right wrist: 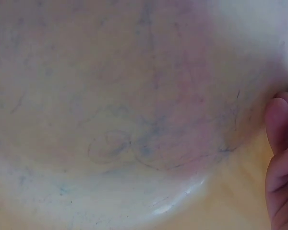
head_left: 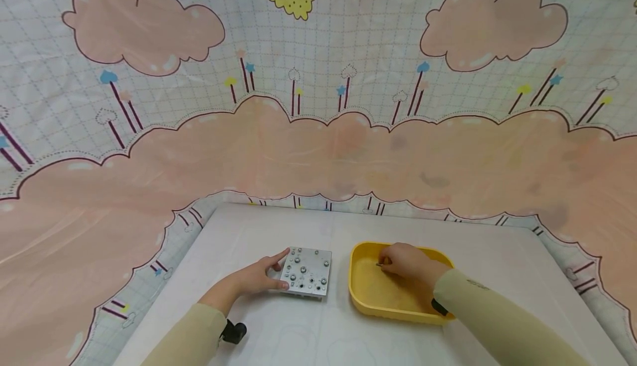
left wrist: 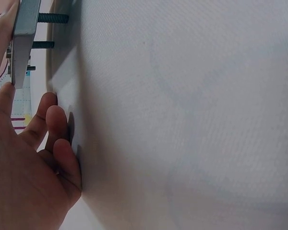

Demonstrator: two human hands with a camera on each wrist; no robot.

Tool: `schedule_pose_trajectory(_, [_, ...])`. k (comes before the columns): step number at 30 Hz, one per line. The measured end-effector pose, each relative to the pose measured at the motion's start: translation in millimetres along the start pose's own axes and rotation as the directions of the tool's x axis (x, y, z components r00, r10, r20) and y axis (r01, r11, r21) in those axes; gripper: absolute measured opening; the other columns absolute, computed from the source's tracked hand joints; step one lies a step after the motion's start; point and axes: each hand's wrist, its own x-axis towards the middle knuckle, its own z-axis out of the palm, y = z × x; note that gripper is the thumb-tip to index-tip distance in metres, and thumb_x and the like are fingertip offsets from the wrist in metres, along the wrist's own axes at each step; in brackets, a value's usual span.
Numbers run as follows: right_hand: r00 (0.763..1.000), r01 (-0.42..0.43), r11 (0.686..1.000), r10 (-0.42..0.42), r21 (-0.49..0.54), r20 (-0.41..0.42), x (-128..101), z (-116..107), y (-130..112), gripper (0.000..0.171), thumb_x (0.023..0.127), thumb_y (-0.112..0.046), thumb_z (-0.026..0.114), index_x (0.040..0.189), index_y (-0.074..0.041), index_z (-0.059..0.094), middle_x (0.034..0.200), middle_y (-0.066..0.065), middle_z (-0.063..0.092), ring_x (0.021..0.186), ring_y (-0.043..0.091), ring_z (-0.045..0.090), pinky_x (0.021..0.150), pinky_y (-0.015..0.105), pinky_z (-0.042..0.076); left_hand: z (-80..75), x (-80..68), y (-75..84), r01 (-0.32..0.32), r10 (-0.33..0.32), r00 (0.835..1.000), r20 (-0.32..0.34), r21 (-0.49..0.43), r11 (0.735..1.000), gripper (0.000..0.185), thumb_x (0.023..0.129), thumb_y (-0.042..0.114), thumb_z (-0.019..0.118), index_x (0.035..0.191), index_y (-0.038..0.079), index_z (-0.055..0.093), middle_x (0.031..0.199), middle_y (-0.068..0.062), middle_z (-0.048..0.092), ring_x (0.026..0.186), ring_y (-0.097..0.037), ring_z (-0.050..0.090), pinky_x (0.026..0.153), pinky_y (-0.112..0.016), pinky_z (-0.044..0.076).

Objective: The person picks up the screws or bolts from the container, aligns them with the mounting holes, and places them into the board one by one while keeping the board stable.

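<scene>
My left hand [head_left: 256, 276] holds a square silver metal plate [head_left: 311, 269] by its left side, forefinger at the far corner and thumb at the near one. Several screw heads and holes dot its top. In the left wrist view, threaded screws [left wrist: 53, 18] stick out from the plate's underside, and the other fingers [left wrist: 57, 120] are bent beside the white surface. Inside a yellow tray [head_left: 368, 288], my right hand [head_left: 405, 260] pinches a small metal piece [head_left: 380, 265], too small to tell its kind. Only some right fingers [right wrist: 280, 129] show at the right wrist view's edge.
A white-covered table [head_left: 278, 222] carries the plate and, to its right, the tray with its raised rim. Behind the table hangs a patterned cloth [head_left: 318, 156] with clouds. A black wrist device [head_left: 234, 332] sits at the left sleeve.
</scene>
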Motion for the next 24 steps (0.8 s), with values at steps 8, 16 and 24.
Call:
schedule_pose_trajectory(8, [0.999, -0.035, 0.999, 0.034, 0.031, 0.032, 0.3, 2.0, -1.4, 0.003, 0.091, -0.018, 0.072, 0.094, -0.017, 0.072, 0.078, -0.008, 0.056, 0.075, 0.014, 0.050, 0.078, 0.036, 0.046, -0.1, -1.8, -0.1, -0.003, 0.003, 1.000, -0.001, -0.007, 1.000, 0.097, 0.077, 0.045, 0.082, 0.157, 0.034, 0.028, 0.121, -0.003, 0.051, 0.106, -0.025, 0.048, 0.100, -0.057, 0.037])
schedule_pose_trajectory(16, [0.999, -0.029, 0.999, 0.028, 0.025, 0.029, 0.1, 3.3, 0.7, 0.004, 0.091, -0.018, 0.073, 0.093, -0.015, 0.072, 0.076, -0.008, 0.056, 0.074, 0.014, 0.051, 0.077, 0.036, 0.046, -1.0, -0.3, -1.8, -0.009, 0.009, 1.000, -0.004, -0.009, 1.000, 0.098, 0.077, 0.047, 0.082, 0.157, 0.035, 0.028, 0.121, -0.002, 0.051, 0.105, -0.024, 0.047, 0.100, -0.055, 0.038])
schedule_pose_trajectory(24, [0.996, -0.071, 0.996, 0.067, 0.062, 0.065, -2.7, 0.1, -3.7, 0.006, 0.088, -0.008, 0.070, 0.087, -0.013, 0.067, 0.075, -0.004, 0.055, 0.074, 0.014, 0.050, 0.073, 0.034, 0.042, -1.1, -3.2, -1.2, -0.015, 0.015, 1.000, 0.001, -0.038, 0.999, 0.097, 0.076, 0.045, 0.083, 0.157, 0.034, 0.029, 0.119, -0.003, 0.051, 0.104, -0.024, 0.047, 0.098, -0.054, 0.038])
